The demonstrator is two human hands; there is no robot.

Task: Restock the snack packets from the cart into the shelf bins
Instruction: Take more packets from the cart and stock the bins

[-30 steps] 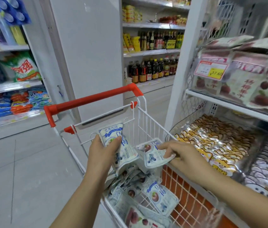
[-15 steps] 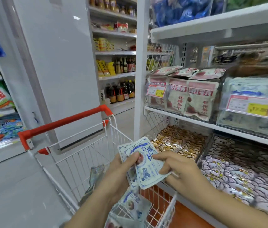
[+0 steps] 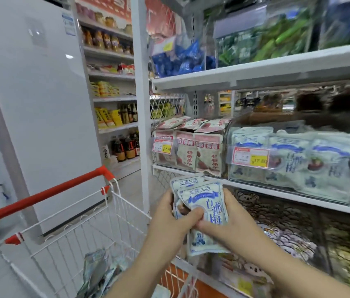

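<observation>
Gripping snack packets (image 3: 204,196), left hand (image 3: 169,224) and right hand (image 3: 234,222) both curled round them, below shelf edge (image 3: 277,193), near cart (image 3: 40,195).

Rear packet (image 3: 186,182) mostly hidden behind front packet (image 3: 208,204). Top-shelf green bags (image 3: 277,39) blurred; cart (image 3: 40,197) cut off at bottom edge.

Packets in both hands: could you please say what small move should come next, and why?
Probably raise the packets toward the bin of matching ones, up and right; the left hand and right hand grip them below its shelf.
</observation>
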